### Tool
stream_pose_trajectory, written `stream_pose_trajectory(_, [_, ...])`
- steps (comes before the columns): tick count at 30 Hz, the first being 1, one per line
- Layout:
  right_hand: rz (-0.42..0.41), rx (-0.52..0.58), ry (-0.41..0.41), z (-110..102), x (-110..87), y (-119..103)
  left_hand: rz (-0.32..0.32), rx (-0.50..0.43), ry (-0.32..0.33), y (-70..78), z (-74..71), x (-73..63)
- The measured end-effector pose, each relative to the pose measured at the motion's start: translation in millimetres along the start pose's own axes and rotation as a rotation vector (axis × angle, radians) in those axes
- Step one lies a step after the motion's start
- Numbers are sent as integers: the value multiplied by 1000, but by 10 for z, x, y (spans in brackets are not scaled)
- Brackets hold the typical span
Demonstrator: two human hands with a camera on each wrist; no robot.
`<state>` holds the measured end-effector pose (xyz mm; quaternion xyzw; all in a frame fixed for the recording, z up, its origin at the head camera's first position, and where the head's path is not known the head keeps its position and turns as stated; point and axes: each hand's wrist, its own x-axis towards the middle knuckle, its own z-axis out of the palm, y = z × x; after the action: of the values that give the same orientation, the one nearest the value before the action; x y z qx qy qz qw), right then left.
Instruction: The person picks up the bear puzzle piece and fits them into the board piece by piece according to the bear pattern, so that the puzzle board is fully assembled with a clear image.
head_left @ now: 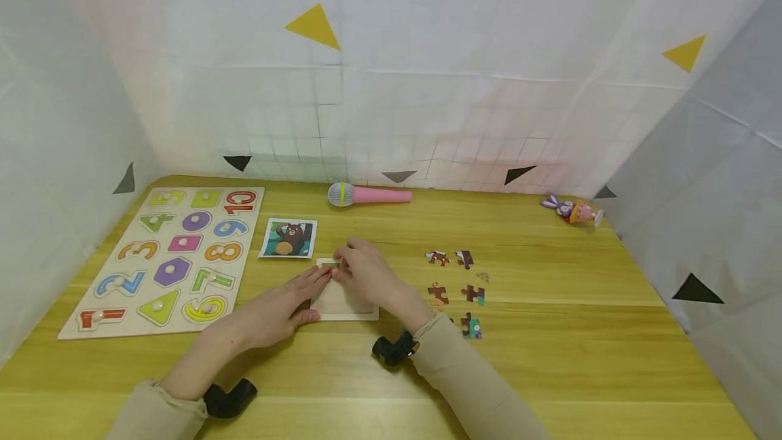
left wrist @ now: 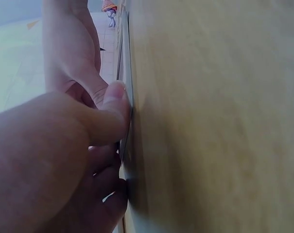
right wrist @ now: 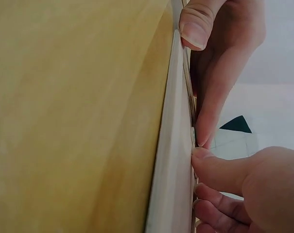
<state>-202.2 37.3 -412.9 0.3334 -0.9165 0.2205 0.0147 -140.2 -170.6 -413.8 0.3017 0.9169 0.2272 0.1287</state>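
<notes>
A pale wooden puzzle tray (head_left: 351, 313) lies in front of me in the head view. My left hand (head_left: 277, 307) rests along its left side, fingers extended to the upper left corner and thumb (left wrist: 116, 94) on the tray's edge. My right hand (head_left: 373, 277) reaches over the tray, its thumb and fingers pinching a small puzzle piece (head_left: 330, 266) at that corner, mostly hidden by the fingertips. In the right wrist view the right thumb (right wrist: 217, 170) meets the left fingertips close over the tray (right wrist: 173, 160).
Several loose puzzle pieces (head_left: 473, 292) lie right of the tray. A bear picture card (head_left: 303, 248) lies behind it. Left is a number and shape board (head_left: 137, 250). A pink toy microphone (head_left: 381, 195) and a rabbit toy (head_left: 574, 210) lie near the back curtain.
</notes>
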Motion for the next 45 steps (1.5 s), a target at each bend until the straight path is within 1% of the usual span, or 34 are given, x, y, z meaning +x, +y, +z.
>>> stream_pose_trajectory(6, [-9, -24, 3, -26, -5, -16, 1, -5, 6, 1, -2, -2])
stream_pose_trajectory(10, [0, -28, -11, -39, -5, -27, -4, -8, 0, 1, -4, -6])
stream_pose_trajectory(14, [12, -31, -25, -28, -5, -30, -12, -19, -8, 1, -3, -10])
stream_pose_trajectory(20, [5, -48, -22, -3, -19, -34, -9, -22, -8, 1, 15, -18])
stream_pose_trajectory(23, [-6, -33, -30, -19, -31, -23, -8, -24, -9, 0, 27, -17])
stream_pose_trajectory(27, [-12, 23, -64, -117, -59, -30, -10, -24, -8, -8, 36, -22])
stream_pose_trajectory(30, [6, 79, -105, -212, -109, -37, -6, -25, -10, -12, 36, -26])
stream_pose_trajectory(34, [35, 147, -116, -301, -223, 23, -1, -29, -7, -10, 30, -22])
stream_pose_trajectory(39, [79, 207, -76, -419, -397, 142, -2, -26, -4, 1, 25, -17])
stream_pose_trajectory(45, [88, 202, -6, -577, -565, 326, 5, -14, 5, -2, 27, -12])
